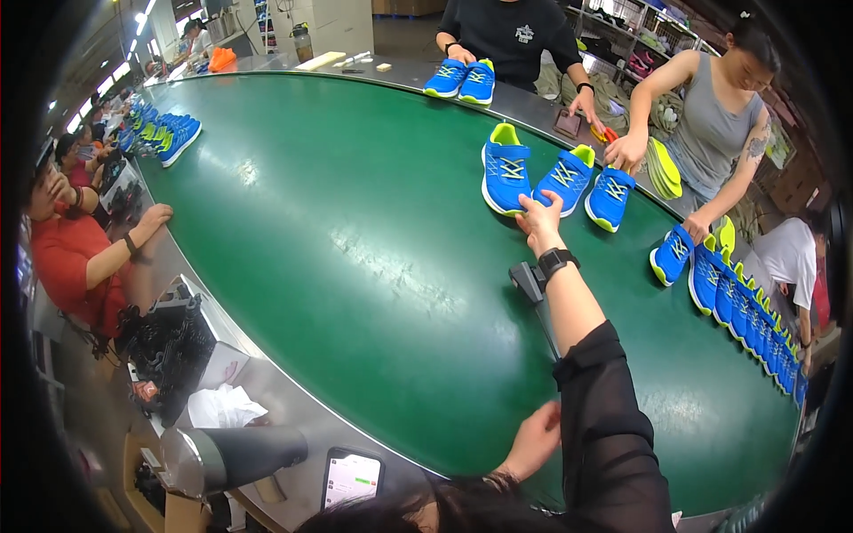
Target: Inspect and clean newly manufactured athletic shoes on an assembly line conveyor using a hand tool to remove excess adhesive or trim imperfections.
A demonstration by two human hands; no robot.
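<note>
- Crowding the far left, a cluster of blue shoes [173, 138] sits on the green surface [355, 249], well apart from the action.
- Down the near edge, a dark tumbler [253, 455] and a phone [353, 480]; a wide elbow could knock either one.
- Here's the first blue shoe [508, 176], its toe almost at the fingers: a careless pull next door could spin it.
- Watch that black device [527, 282] on its cord, right by the wrist; the cord might snag a shoe.
- Left hand [533, 437] down low, fingers hidden behind the right sleeve, so no telling what it grips. That crossing arm blocks its way.
- Right hand [543, 222], fingertips at the toe of the middle blue shoe [568, 176]! Firm grasp or mere touch? Can't tell; a weak pinch could slip.
- Beside it, the third blue shoe [609, 200], under the hand of a co-worker in grey [721, 129]: fingers could collide.
- Far right, a tight row of blue shoes [746, 311]; one bump might skew it.
</note>
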